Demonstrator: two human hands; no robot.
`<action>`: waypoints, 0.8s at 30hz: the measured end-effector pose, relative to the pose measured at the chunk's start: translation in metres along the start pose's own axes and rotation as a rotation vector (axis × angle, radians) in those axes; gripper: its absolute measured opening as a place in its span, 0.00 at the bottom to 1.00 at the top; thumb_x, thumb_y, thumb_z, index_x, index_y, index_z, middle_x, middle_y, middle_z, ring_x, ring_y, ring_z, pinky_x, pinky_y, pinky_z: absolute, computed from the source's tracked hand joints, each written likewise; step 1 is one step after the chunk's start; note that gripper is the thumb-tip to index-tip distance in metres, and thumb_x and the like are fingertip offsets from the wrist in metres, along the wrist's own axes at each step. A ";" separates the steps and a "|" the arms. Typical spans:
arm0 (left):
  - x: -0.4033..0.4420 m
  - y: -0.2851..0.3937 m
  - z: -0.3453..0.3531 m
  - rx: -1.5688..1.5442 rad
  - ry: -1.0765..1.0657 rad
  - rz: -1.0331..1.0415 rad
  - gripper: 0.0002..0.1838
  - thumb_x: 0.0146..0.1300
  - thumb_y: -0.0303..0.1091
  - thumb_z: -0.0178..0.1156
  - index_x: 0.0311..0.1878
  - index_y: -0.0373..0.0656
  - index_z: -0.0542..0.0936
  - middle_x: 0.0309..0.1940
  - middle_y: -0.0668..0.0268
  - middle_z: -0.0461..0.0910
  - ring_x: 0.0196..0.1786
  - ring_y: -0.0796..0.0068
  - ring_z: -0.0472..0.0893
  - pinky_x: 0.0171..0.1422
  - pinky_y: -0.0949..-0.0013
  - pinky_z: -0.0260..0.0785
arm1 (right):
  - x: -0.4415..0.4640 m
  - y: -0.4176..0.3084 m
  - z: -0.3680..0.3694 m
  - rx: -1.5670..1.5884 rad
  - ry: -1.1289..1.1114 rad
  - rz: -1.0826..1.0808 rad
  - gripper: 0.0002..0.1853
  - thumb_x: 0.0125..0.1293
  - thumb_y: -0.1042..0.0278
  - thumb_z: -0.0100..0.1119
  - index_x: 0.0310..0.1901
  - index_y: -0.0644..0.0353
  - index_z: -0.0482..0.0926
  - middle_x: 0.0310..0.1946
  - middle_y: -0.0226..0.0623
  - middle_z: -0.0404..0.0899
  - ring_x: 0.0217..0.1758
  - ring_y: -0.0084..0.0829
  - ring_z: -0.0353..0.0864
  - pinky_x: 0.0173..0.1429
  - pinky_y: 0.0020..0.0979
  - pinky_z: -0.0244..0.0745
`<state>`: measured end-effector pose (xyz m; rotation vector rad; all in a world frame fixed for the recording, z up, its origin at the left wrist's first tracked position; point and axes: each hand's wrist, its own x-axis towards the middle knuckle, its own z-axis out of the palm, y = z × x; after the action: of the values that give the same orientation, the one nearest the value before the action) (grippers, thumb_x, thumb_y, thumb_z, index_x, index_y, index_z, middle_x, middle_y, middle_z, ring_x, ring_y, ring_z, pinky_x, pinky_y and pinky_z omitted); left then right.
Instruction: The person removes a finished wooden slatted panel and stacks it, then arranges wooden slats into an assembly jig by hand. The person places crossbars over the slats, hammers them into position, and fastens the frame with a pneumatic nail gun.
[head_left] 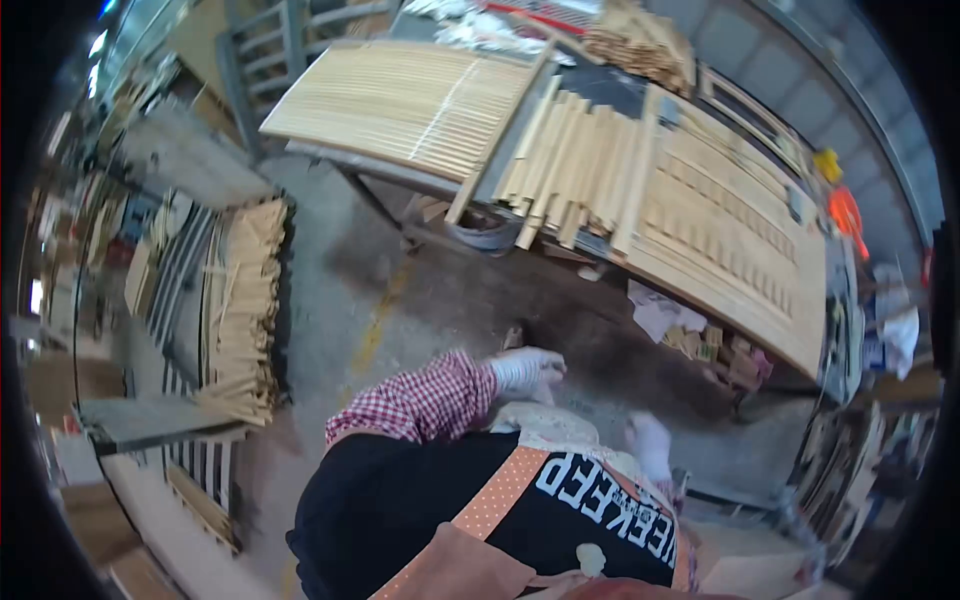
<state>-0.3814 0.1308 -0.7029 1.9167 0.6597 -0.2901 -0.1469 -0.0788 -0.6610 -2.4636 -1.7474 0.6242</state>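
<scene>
My left hand (pixel 530 372), in a white glove below a red-and-white checked sleeve, hangs in front of my body above the concrete floor. Its fingers point down and are too blurred to read, and I see nothing plainly held in it. My right hand (pixel 650 446), also in a white glove, is lower at my other side, partly smeared and close to my apron (pixel 500 492). Neither touches the workbench. On that bench lie loose wooden strips (pixel 580 160), a slatted wooden panel (pixel 400 100) and a wooden panel with rows of slots (pixel 725 220).
A stack of wooden strips (pixel 243 300) stands on the left beside metal racks. Under the bench are a round tub (pixel 482 234) and a pile of wood offcuts (pixel 715 345). A yellow line (pixel 380 320) crosses the floor. An orange object (pixel 846 215) is at the far right.
</scene>
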 end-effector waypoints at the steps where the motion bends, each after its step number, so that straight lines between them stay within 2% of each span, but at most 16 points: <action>1: 0.005 -0.011 -0.019 -0.236 0.112 -0.002 0.15 0.63 0.40 0.55 0.48 0.43 0.79 0.40 0.64 0.82 0.40 0.67 0.79 0.50 0.71 0.70 | 0.048 -0.020 -0.021 -0.049 0.036 -0.105 0.10 0.57 0.61 0.55 0.33 0.59 0.79 0.33 0.41 0.79 0.35 0.45 0.77 0.41 0.39 0.71; 2: 0.010 -0.022 -0.046 -0.469 0.229 0.000 0.13 0.63 0.39 0.56 0.46 0.42 0.80 0.39 0.66 0.82 0.39 0.70 0.79 0.49 0.73 0.70 | 0.103 -0.061 -0.049 -0.097 0.076 -0.213 0.09 0.56 0.64 0.57 0.33 0.59 0.78 0.33 0.40 0.79 0.35 0.44 0.76 0.41 0.38 0.71; 3: 0.011 -0.034 -0.074 -0.563 0.232 -0.024 0.13 0.63 0.37 0.56 0.45 0.41 0.80 0.39 0.66 0.82 0.38 0.73 0.79 0.49 0.74 0.70 | 0.151 -0.094 -0.064 -0.035 0.217 -0.402 0.08 0.57 0.64 0.55 0.31 0.60 0.78 0.31 0.40 0.79 0.35 0.44 0.76 0.40 0.39 0.70; 4: 0.008 -0.047 -0.103 -0.647 0.233 -0.042 0.12 0.62 0.36 0.57 0.44 0.40 0.80 0.39 0.67 0.82 0.38 0.76 0.78 0.48 0.75 0.69 | 0.197 -0.132 -0.079 -0.105 0.248 -0.517 0.08 0.57 0.64 0.55 0.30 0.59 0.78 0.29 0.41 0.78 0.33 0.44 0.75 0.39 0.40 0.69; 5: -0.005 -0.049 -0.132 -0.664 0.253 -0.050 0.12 0.62 0.36 0.57 0.44 0.40 0.80 0.39 0.67 0.82 0.38 0.76 0.78 0.48 0.75 0.69 | 0.235 -0.170 -0.090 -0.087 0.263 -0.581 0.07 0.57 0.64 0.55 0.29 0.58 0.77 0.28 0.40 0.77 0.32 0.43 0.74 0.39 0.40 0.69; 6: -0.021 -0.050 -0.156 -0.729 0.342 -0.013 0.12 0.62 0.36 0.57 0.44 0.39 0.80 0.39 0.68 0.82 0.38 0.77 0.78 0.49 0.76 0.70 | 0.275 -0.205 -0.092 -0.163 0.275 -0.653 0.09 0.57 0.60 0.55 0.31 0.56 0.78 0.31 0.37 0.78 0.33 0.42 0.75 0.40 0.40 0.69; 7: -0.033 -0.055 -0.172 -0.791 0.427 0.025 0.13 0.62 0.36 0.58 0.45 0.39 0.80 0.38 0.68 0.82 0.37 0.78 0.77 0.49 0.76 0.70 | 0.304 -0.246 -0.099 -0.187 0.318 -0.726 0.08 0.57 0.63 0.55 0.30 0.57 0.77 0.30 0.38 0.77 0.36 0.42 0.75 0.40 0.38 0.69; 8: -0.035 -0.075 -0.180 -0.305 0.624 0.128 0.13 0.62 0.36 0.58 0.45 0.38 0.80 0.37 0.68 0.82 0.38 0.78 0.78 0.49 0.77 0.70 | 0.336 -0.274 -0.092 -0.179 0.317 -0.757 0.08 0.56 0.62 0.56 0.31 0.57 0.77 0.31 0.37 0.77 0.39 0.41 0.75 0.41 0.38 0.69; 9: -0.036 -0.097 -0.179 0.193 0.783 0.219 0.13 0.61 0.35 0.58 0.44 0.37 0.79 0.36 0.68 0.82 0.40 0.78 0.79 0.49 0.78 0.70 | 0.363 -0.300 -0.081 -0.147 0.408 -0.827 0.09 0.54 0.60 0.57 0.31 0.57 0.77 0.34 0.37 0.77 0.41 0.41 0.74 0.45 0.38 0.69; 10: -0.035 -0.119 -0.169 0.177 0.795 0.208 0.13 0.61 0.35 0.58 0.44 0.37 0.79 0.36 0.68 0.82 0.40 0.78 0.79 0.49 0.78 0.70 | 0.387 -0.324 -0.071 -0.228 0.389 -0.808 0.11 0.53 0.58 0.61 0.33 0.56 0.79 0.36 0.37 0.76 0.43 0.38 0.74 0.48 0.38 0.67; 12: -0.042 -0.147 -0.142 -0.825 1.055 -0.080 0.12 0.62 0.34 0.58 0.44 0.36 0.79 0.37 0.66 0.82 0.42 0.77 0.81 0.47 0.79 0.71 | 0.422 -0.356 -0.044 -0.345 0.333 -0.726 0.17 0.45 0.56 0.66 0.35 0.56 0.77 0.39 0.37 0.75 0.46 0.37 0.73 0.54 0.37 0.67; 15: -0.084 -0.142 -0.136 -0.804 1.091 -0.185 0.13 0.63 0.35 0.57 0.46 0.36 0.78 0.40 0.62 0.83 0.43 0.76 0.82 0.45 0.80 0.72 | 0.442 -0.370 -0.013 -0.373 0.382 -0.673 0.21 0.41 0.55 0.68 0.36 0.56 0.76 0.40 0.39 0.73 0.48 0.40 0.71 0.56 0.39 0.65; 17: -0.087 -0.153 -0.131 -0.965 1.184 -0.165 0.14 0.63 0.35 0.57 0.47 0.36 0.78 0.40 0.62 0.83 0.42 0.75 0.82 0.46 0.79 0.72 | 0.450 -0.367 -0.004 -0.345 0.447 -0.708 0.18 0.42 0.58 0.66 0.35 0.55 0.76 0.37 0.40 0.74 0.46 0.39 0.71 0.56 0.38 0.64; 22: -0.072 -0.175 -0.122 -1.339 1.401 -0.089 0.16 0.65 0.37 0.56 0.50 0.36 0.78 0.41 0.60 0.84 0.42 0.73 0.82 0.47 0.77 0.72 | 0.445 -0.377 -0.019 -0.365 0.347 -0.673 0.18 0.40 0.60 0.68 0.33 0.56 0.75 0.34 0.40 0.74 0.43 0.40 0.73 0.53 0.37 0.67; 24: -0.062 -0.206 -0.159 -1.127 1.466 -0.055 0.18 0.65 0.40 0.55 0.51 0.36 0.77 0.42 0.60 0.83 0.46 0.72 0.80 0.52 0.75 0.71 | 0.438 -0.384 -0.039 -0.312 0.271 -0.691 0.17 0.41 0.61 0.67 0.33 0.57 0.75 0.34 0.41 0.75 0.42 0.40 0.73 0.51 0.38 0.68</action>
<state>-0.5631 0.3177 -0.7623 0.7129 1.3701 1.3264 -0.3551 0.4664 -0.6471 -1.7539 -2.4904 -0.0451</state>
